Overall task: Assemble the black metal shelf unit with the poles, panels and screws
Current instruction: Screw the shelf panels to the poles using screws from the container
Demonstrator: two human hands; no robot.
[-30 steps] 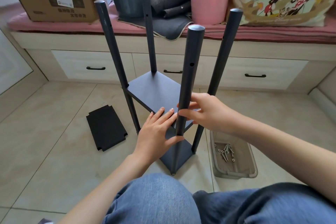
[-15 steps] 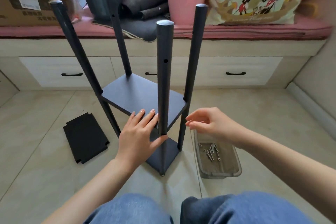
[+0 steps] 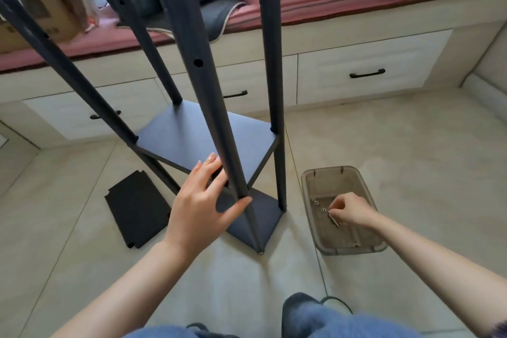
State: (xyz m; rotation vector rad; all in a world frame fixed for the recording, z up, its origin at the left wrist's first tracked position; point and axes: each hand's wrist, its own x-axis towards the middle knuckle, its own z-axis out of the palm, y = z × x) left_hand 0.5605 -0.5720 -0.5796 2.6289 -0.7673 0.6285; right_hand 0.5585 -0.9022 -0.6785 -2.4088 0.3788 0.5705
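Shelf unit (image 3: 208, 145): stands on the floor before me, stiff metal, likely top-heavy; I judge low on the near pole (image 3: 203, 96) steadies best.
Left hand (image 3: 201, 200): fingers spread, thumb and fingers around that pole.
Loose panel (image 3: 137, 207): flat on floor, left.
Tray (image 3: 310, 200): right of unit.
Right hand (image 3: 354, 210): pinching a screw (image 3: 334, 219), small, slippery.

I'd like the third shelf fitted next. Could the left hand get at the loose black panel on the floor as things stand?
Probably yes. The left hand rests open on the near pole, holding nothing, and the loose panel lies flat just to its left with bare floor around it.
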